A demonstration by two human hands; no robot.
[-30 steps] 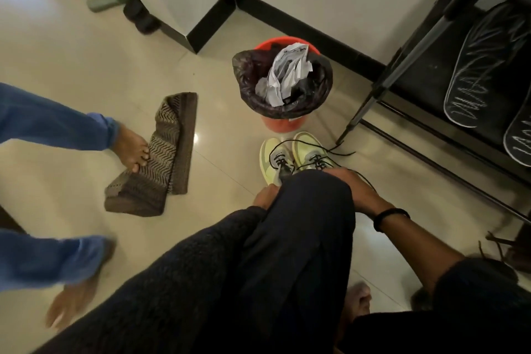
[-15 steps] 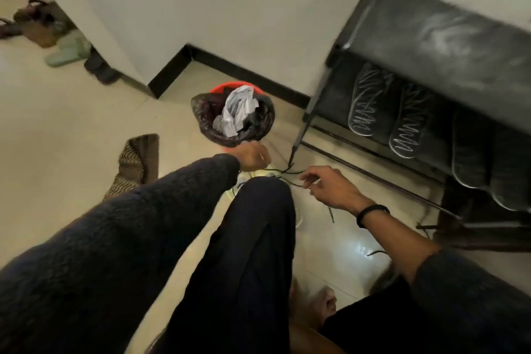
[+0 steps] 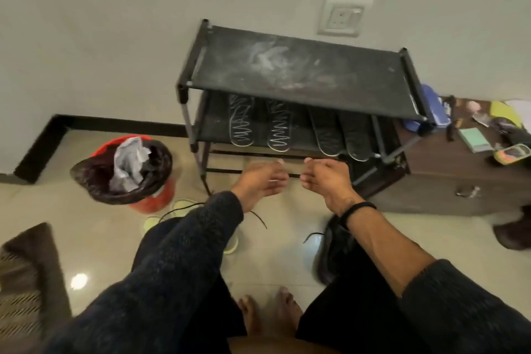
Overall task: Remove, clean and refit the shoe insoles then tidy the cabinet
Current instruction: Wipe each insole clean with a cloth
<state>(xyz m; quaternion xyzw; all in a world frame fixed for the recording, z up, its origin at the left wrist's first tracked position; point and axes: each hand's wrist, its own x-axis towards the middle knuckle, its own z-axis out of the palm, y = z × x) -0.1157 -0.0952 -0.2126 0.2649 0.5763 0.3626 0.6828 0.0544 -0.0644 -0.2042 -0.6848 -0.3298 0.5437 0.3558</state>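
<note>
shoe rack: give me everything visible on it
The shoe rack is black, with grey upright poles and fabric-looking shelves, and stands against the wall beside a brown cabinet. The top shelf is bare, smeared with pale dust. The second shelf holds four insoles lying flat side by side, their ends overhanging the front edge. Neither hand touches the rack.

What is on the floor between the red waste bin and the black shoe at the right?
In the head view, between the red waste bin and the black shoe lie the yellow-green sneakers with loose black laces, partly hidden by the knee.
</note>
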